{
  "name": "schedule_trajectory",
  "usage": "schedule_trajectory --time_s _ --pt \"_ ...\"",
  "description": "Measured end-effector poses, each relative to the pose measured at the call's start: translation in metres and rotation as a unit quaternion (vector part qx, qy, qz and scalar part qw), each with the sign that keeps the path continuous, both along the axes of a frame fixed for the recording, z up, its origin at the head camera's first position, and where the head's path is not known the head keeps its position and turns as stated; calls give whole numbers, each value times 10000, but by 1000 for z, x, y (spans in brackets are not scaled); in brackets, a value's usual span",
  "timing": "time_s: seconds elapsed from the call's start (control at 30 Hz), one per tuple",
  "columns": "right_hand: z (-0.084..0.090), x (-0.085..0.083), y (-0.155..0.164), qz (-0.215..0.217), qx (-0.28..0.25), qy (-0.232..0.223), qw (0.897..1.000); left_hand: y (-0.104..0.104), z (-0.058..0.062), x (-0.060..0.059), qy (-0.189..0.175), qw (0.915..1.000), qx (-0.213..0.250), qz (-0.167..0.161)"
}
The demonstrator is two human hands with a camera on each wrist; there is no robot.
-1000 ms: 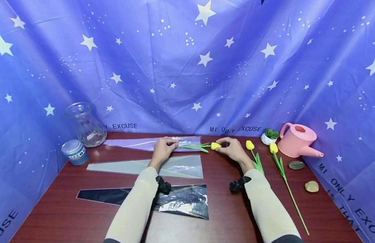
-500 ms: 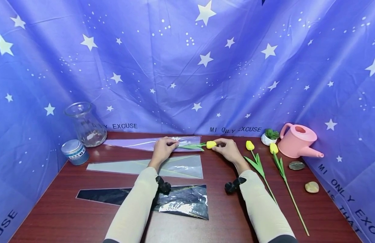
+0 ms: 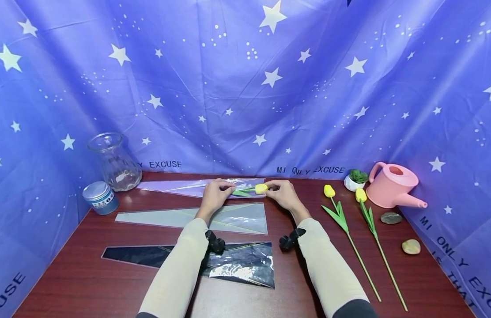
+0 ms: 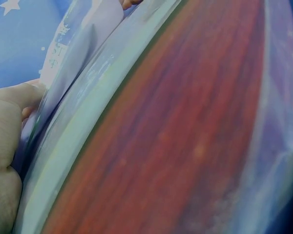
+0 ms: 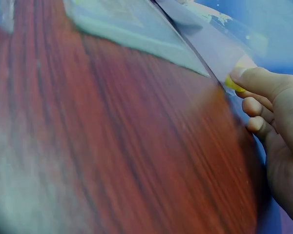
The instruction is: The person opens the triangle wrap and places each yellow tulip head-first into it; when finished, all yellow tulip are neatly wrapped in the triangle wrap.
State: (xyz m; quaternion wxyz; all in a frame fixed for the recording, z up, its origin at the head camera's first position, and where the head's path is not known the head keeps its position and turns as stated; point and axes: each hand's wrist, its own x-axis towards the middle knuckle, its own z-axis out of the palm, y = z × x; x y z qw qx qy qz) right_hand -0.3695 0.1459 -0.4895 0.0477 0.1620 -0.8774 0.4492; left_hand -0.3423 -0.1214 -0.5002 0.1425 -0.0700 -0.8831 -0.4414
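- Yellow tulip (image 3: pixel 261 189), ×1 in hand: bloom at wide end of purple sleeve (image 3: pixel 170 187); stem inside or on top, cannot tell.
- Right hand (image 3: pixel 286 194): thumb and fingertips pinch the bloom.
- Left hand (image 3: pixel 214 196): fingers pinch the sleeve's film; whether also the stem, cannot tell.
- Technique (judgement): feed the bloom straight along the sleeve's length, light grip, leaves flat; hold film taut so it doesn't buckle.
- Sleeves: 3, counting grey sleeve (image 3: pixel 150 218) and black sleeve (image 3: pixel 130 256).
- Loose tulips (image 3: pixel 340 219): 2.
- Stones (image 3: pixel 411 247): 2.
- Vase (image 3: pixel 124 172), jar (image 3: pixel 101 198), potted plant (image 3: pixel 356 179), watering can (image 3: pixel 390 187): 1 each.
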Motion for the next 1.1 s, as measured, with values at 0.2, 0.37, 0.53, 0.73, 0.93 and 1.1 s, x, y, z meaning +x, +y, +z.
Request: schedule_trajectory --time_s 0.2,0.37,0.53,0.73,0.93,1.1 --pt "2 -3 -7 -23 -44 -78 10000 -1 -1 -1 61 10000 10 -16" --pt "1 -6 -12 -8 -116 -148 9998 -2 -2 -1 60 10000 40 2" --pt "0 -7 -16 -55 -116 -79 9999 -2 -3 -2 -2 10000 49 -31" --pt "0 -7 -23 -21 -75 -57 10000 -2 -3 -2 61 9999 99 32" --pt "0 -6 -21 -73 11 -203 9998 0 -3 -2 -33 9999 109 17" --pt "4 2 -8 45 177 -115 9998 0 -1 1 -78 9997 231 -37"
